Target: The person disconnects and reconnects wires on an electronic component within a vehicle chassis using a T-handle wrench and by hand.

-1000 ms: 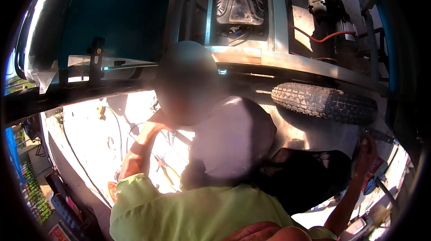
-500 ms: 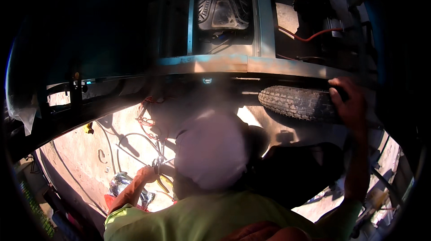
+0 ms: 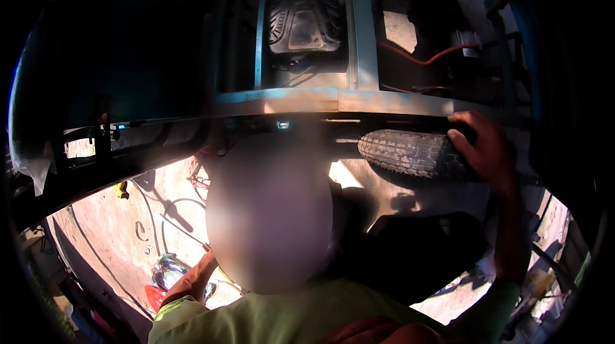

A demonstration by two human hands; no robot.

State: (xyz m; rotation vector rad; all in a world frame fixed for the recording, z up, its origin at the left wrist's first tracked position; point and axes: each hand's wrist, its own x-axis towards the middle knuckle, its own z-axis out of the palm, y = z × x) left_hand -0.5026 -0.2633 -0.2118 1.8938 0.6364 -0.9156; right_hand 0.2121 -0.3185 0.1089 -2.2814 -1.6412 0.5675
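Observation:
My right hand (image 3: 483, 145) is curled round the right end of a dusty, knobbly tyre (image 3: 407, 153). Its thumb lies by the top of the tread, and the index finger reaches the lower edge of a worn teal metal beam (image 3: 301, 100). The other fingers are partly hidden. My left arm (image 3: 195, 277) extends over the floor at lower left. A large, pale, blurred round shape (image 3: 269, 216) covers my left hand and whatever it may hold. Beside that forearm lie a shiny crumpled bundle (image 3: 170, 270) and something red (image 3: 154, 295).
Above the beam are a ridged black cover (image 3: 304, 20) and a red hose (image 3: 423, 61) inside the teal frame. Thin dark cables (image 3: 150, 200) and a small yellow object (image 3: 120, 190) lie on the sunlit floor. Clear plastic (image 3: 35, 171) hangs at far left.
The view has shifted, so the frame and tyre appear further left and slightly lower. The pale shape looks larger and now covers my left hand, which showed before. My right hand keeps its place on the tyre.

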